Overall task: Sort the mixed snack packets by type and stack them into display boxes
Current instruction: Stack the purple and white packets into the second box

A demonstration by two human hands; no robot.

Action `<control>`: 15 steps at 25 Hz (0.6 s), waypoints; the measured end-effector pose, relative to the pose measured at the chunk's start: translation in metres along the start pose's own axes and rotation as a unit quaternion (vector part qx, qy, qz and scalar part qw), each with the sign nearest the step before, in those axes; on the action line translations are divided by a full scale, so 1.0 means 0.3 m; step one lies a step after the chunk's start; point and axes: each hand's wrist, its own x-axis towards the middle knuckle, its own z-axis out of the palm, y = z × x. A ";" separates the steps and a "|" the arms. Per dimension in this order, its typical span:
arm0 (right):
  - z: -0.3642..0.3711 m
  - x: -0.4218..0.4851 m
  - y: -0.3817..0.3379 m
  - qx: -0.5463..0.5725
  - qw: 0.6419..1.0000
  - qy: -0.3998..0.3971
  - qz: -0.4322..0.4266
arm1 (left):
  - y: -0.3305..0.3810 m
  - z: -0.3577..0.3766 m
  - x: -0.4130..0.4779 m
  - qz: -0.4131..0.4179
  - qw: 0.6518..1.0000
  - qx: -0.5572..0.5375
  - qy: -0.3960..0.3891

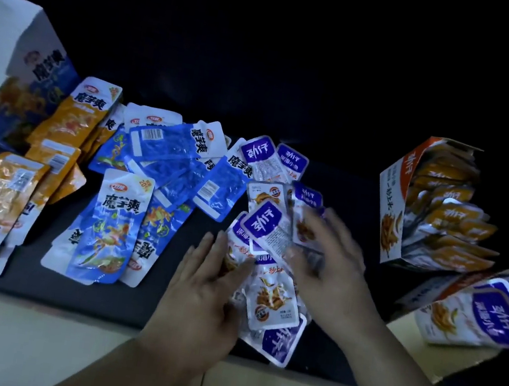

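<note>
Count, boxes: three. Count, loose packets on the black-covered tabletop [357, 181]: at least five orange foil packets [76, 115] at left, at least eight blue foil packets [120, 222] in the middle, and at least eight smaller purple-and-white foil packets [260, 157] at centre right; overlap keeps us from an exact tally. All are flat, glossy, rectangular pouches with crimped ends, some face up and some showing a barcode back. The tall blue-and-white cardboard display box [16, 74] stands at far left with its flap up; we cannot see its inside. The orange-and-white cardboard box [391, 206] at right lies open toward us and holds a tight row of small orange-topped packets [460, 220] set on edge, roughly ten. The brown cardboard box [417, 329] at lower right holds a stack of purple-and-white pouches [490, 310], with at least three edges showing. The left hand [209, 288] lies flat on the purple-and-white pile, its fingers nearly straight and close together. The right hand [331, 264] is over the same pile and motion-blurred; its fingers look extended, but we cannot tell whether they pinch a packet.
</note>
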 end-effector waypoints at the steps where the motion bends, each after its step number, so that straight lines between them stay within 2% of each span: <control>1: -0.015 -0.002 0.006 0.032 0.999 0.020 0.030 | 0.017 -0.009 0.006 -0.032 0.998 -0.047 -0.004; 3: -0.030 0.009 0.012 0.049 0.990 -0.003 0.131 | 0.050 -0.005 0.020 -0.086 0.992 -0.092 0.007; 5: -0.012 0.025 0.033 0.016 0.983 -0.035 0.178 | 0.071 0.023 0.038 -0.080 0.994 -0.076 0.027; 7: 0.025 0.015 0.047 -0.028 0.991 -0.023 0.127 | 0.062 0.048 0.058 -0.071 0.995 -0.068 0.031; 9: 0.036 -0.007 0.058 0.005 0.997 0.002 0.072 | 0.038 0.049 0.063 -0.062 0.996 -0.056 0.030; 12: 0.016 -0.025 0.080 0.114 0.991 0.039 0.052 | 0.018 0.031 0.042 -0.037 0.997 -0.031 0.060; 15: -0.002 0.018 0.083 0.101 0.991 0.066 0.060 | 0.057 -0.008 0.052 -0.056 0.987 -0.112 0.099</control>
